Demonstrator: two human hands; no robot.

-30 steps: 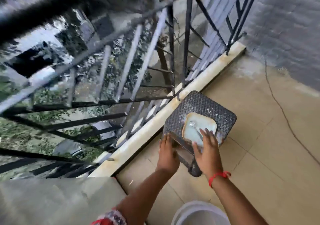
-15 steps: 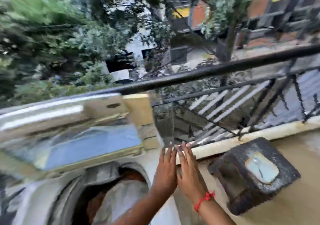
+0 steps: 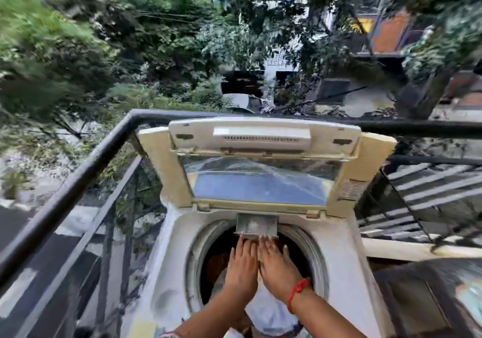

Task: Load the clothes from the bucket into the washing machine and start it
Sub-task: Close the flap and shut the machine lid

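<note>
A white top-loading washing machine (image 3: pixel 347 267) stands on the balcony with its lid (image 3: pixel 260 181) raised upright. Clothes lie in the round drum, a white piece (image 3: pixel 268 314) near the front and dark brown ones (image 3: pixel 216 262) deeper in. A small grey drawer (image 3: pixel 257 225) juts out at the drum's back rim. My left hand (image 3: pixel 241 264) and my right hand (image 3: pixel 276 264), with a red thread on the wrist, are stretched flat side by side over the drum, fingertips touching the drawer's front edge. Neither hand holds anything. No bucket is in view.
A black metal railing (image 3: pixel 78 178) runs along the left and behind the machine, with trees and buildings beyond. A dark stool (image 3: pixel 427 298) with a pale dish on it stands to the right of the machine, blurred.
My view swung left from the stool to the washing machine. Both hands left the stool and dish and now reach over the drum to the small drawer.
</note>
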